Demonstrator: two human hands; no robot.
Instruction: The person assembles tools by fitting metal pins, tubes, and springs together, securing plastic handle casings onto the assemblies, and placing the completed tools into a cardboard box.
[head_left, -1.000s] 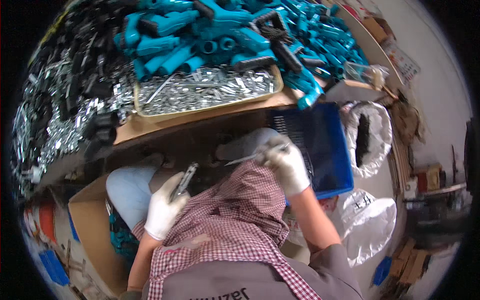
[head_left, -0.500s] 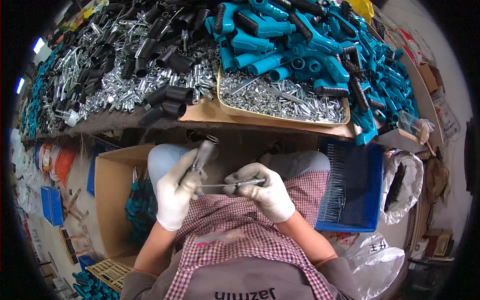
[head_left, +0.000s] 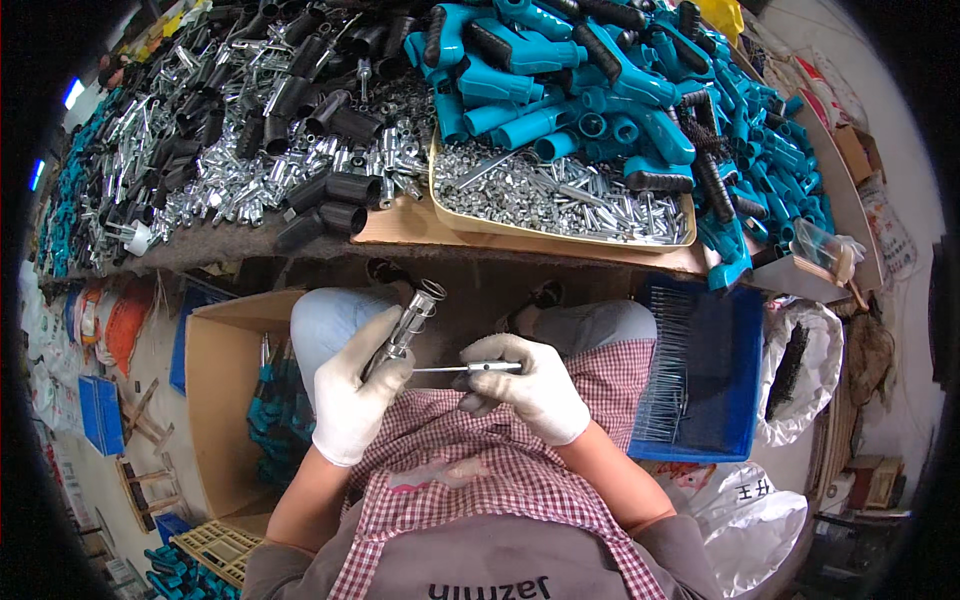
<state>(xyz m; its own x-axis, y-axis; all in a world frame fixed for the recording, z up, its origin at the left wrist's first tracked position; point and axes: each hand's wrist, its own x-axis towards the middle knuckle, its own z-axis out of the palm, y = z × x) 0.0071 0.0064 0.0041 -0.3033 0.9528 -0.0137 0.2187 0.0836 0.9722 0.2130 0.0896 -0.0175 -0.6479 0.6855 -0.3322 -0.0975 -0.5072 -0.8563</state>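
Observation:
My left hand (head_left: 352, 400), in a white glove, is closed around a shiny metal cylinder (head_left: 408, 326) that points up and away from me. A coil spring (head_left: 431, 291) sits at the cylinder's far end. My right hand (head_left: 535, 392), also gloved, pinches a short metal sleeve (head_left: 494, 367) on a thin metal rod (head_left: 438, 370). The rod runs level between both hands; its left end disappears behind my left fingers, so I cannot tell whether it joins the cylinder. Both hands are above my checked apron (head_left: 480, 470).
Metal fittings (head_left: 240, 180) and black tubes are heaped on the bench's left. A shallow tray (head_left: 575, 238) of small metal parts sits below piled teal tool housings (head_left: 640, 120). A cardboard box (head_left: 215, 400) stands left of my legs, a blue bin (head_left: 715, 400) of rods right.
The metal cylinder was blurred and is now sharp, with the spring at its end distinct. The sleeve in my right hand has levelled out and shifted slightly left.

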